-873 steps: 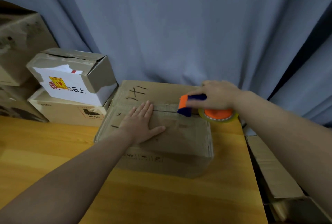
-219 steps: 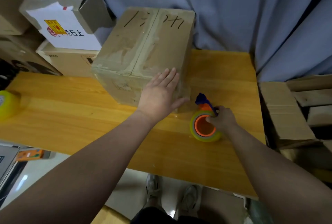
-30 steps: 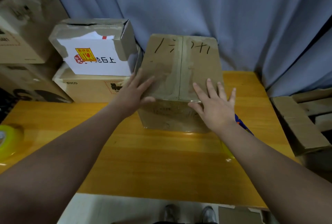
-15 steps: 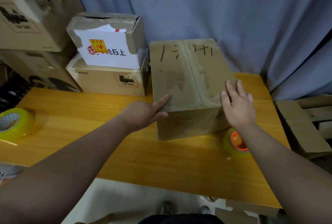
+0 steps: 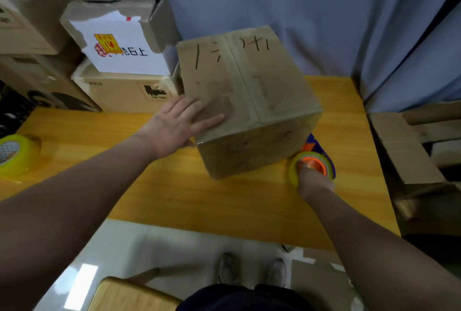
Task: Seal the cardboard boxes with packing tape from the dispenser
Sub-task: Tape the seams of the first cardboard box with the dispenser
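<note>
My right grip (image 5: 313, 180) is curled onto the tape dispenser (image 5: 314, 161), with the fingertips tucked at its orange core. The dispenser sits on the bench (image 5: 224, 200), just beside the cardboard box (image 5: 249, 91) at the box's 4 o'clock corner. My left grip (image 5: 174, 128) lies spread and flat, fingers straight, on the box top at its 8 o'clock edge. I can see a band of tape running down the box's middle seam, with black scrawl at 12 o'clock. A yellow spare roll (image 5: 15, 156) sits at the bench's 9 o'clock end. Stacked cartons (image 5: 124, 93) stand at the box's 10 o'clock.
</note>
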Motion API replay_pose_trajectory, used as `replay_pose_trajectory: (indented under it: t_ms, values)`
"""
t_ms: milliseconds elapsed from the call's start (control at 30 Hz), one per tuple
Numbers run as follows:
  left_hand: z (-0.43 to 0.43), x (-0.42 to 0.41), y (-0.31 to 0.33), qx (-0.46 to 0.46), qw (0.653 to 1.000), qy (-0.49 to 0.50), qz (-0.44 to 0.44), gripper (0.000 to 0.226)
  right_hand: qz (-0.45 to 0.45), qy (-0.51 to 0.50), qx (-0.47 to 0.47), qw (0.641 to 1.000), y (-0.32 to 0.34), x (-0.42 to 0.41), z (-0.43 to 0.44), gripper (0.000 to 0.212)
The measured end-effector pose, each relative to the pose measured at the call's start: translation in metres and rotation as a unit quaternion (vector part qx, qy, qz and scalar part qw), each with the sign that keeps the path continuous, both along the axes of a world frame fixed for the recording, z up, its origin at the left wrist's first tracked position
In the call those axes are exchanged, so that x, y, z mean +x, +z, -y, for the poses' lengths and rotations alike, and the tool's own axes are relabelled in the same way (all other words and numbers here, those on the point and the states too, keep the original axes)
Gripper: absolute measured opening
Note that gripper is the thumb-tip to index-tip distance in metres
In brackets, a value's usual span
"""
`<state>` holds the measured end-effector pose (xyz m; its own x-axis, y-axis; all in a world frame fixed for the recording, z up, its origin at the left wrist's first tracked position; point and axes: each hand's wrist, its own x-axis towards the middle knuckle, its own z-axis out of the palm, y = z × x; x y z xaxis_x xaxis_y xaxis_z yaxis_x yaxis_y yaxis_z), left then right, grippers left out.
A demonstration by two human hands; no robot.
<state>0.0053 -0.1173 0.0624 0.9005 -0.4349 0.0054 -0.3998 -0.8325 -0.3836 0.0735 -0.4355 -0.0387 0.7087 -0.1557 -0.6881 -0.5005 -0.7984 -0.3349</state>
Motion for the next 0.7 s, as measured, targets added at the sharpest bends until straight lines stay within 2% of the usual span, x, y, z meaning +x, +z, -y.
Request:
replay_pose_trajectory:
  t_ms: [33,100,133,200,267,300,333,400,467,500,533,633,700]
  values:
    - [0.007,0.005,0.000,-0.021,1.000,-0.010,-0.016,0.104,0.033,-0.050,0.053,0.997,-0.002,0.008,0.000,0.058]
    - [0.019,0.013,0.000,-0.041,0.998,-0.032,-0.044,0.100,0.116,-0.063,0.077,0.988,-0.014,0.009,0.011,0.040]
    - [0.025,0.015,-0.001,-0.046,0.997,-0.037,-0.053,0.097,0.132,-0.003,0.021,0.991,-0.013,0.002,0.020,0.032]
    - [0.041,0.016,-0.002,-0.056,0.996,-0.031,-0.054,0.089,0.098,0.090,-0.115,0.984,-0.012,-0.007,0.043,0.013]
    - [0.065,0.015,-0.004,-0.063,0.997,-0.033,-0.038,0.085,0.093,0.167,-0.145,0.971,-0.006,-0.004,0.059,0.025]
    - [0.081,0.016,-0.005,-0.068,0.997,-0.029,-0.026,0.086,0.123,0.187,-0.125,0.967,0.001,0.000,0.062,0.034]
    - [0.098,0.018,-0.006,-0.071,0.997,-0.020,-0.012,0.089,0.177,0.162,-0.082,0.967,0.011,0.003,0.064,0.042]
    - [0.133,0.024,-0.008,-0.058,0.998,0.012,0.016,0.093,0.307,0.067,0.056,0.948,0.035,0.009,0.056,0.043]
    - [0.166,0.034,-0.010,-0.047,0.997,0.051,0.034,0.096,0.345,-0.031,0.240,0.907,0.073,0.005,0.034,0.039]
    - [0.180,0.039,-0.012,-0.049,0.996,0.066,0.040,0.095,0.335,-0.056,0.298,0.892,0.082,0.006,0.024,0.037]
    - [0.191,0.045,-0.013,-0.047,0.995,0.080,0.040,0.093,0.319,-0.059,0.314,0.892,0.088,0.009,0.015,0.037]
    - [0.203,0.053,-0.013,-0.047,0.993,0.100,0.041,0.088,0.298,-0.047,0.279,0.912,0.079,0.010,0.004,0.067]
    - [0.193,0.051,-0.014,-0.072,0.993,0.083,0.037,0.085,0.296,-0.057,0.290,0.908,0.070,0.009,0.006,0.069]
